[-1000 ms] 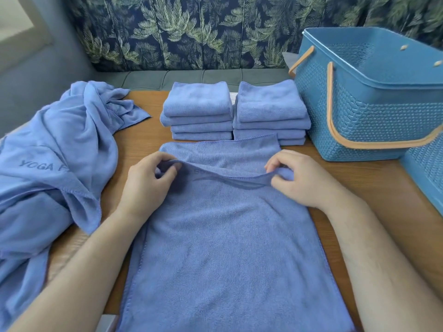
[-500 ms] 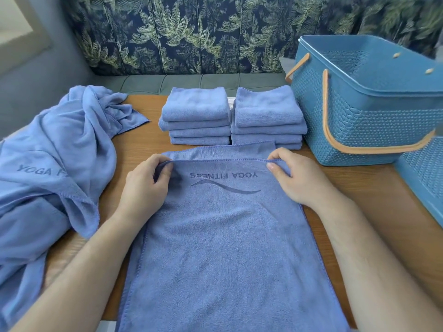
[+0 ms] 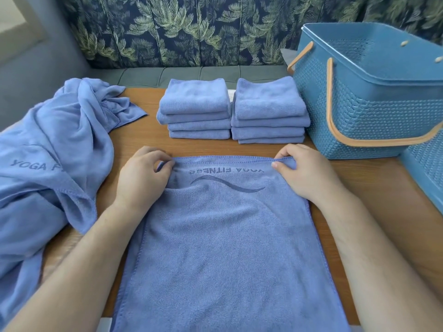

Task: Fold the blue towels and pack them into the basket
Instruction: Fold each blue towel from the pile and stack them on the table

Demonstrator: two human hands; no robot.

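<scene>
Blue towel point(image 3: 227, 248) on the counter point(image 3: 359, 188): left grip point(image 3: 143, 178) and right grip point(image 3: 306, 173) each pinched a far corner; edges likely needed squaring before pressing the fold flat.

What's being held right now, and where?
The flat towel, by its far edge: left hand pinches the left corner, right hand the right corner.
</scene>
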